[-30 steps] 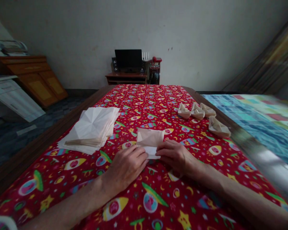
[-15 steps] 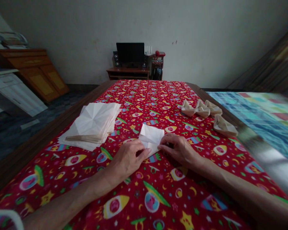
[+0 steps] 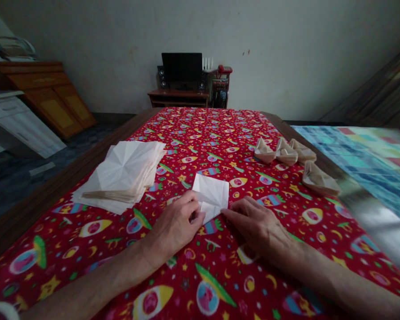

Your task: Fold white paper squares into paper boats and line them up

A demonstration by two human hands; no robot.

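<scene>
A white sheet of paper [image 3: 213,191] with creases and a folded near edge lies on the red patterned tablecloth. My left hand [image 3: 182,218] is closed on its near left edge, finger and thumb pinching it. The thumb tip of my right hand [image 3: 258,224] touches the near right corner, while its other fingers lie apart from the paper, loosely bent over the cloth. Left of the hands stands a stack of creased white paper sheets [image 3: 126,166]. Several folded paper boat-like shapes [image 3: 320,178] sit at the right side of the table.
The red tablecloth [image 3: 203,138] covers a dark wooden table. Beyond its far end are a monitor [image 3: 182,66] with speakers and a red telephone [image 3: 225,69] on stands. A bed with a blue checked cover [image 3: 340,151] adjoins on the right, cabinets [image 3: 60,104] on the left.
My right hand has moved slightly down and right, its index finger coming off the paper's right edge. More of the creased sheet shows. The left hand keeps its pinch.
</scene>
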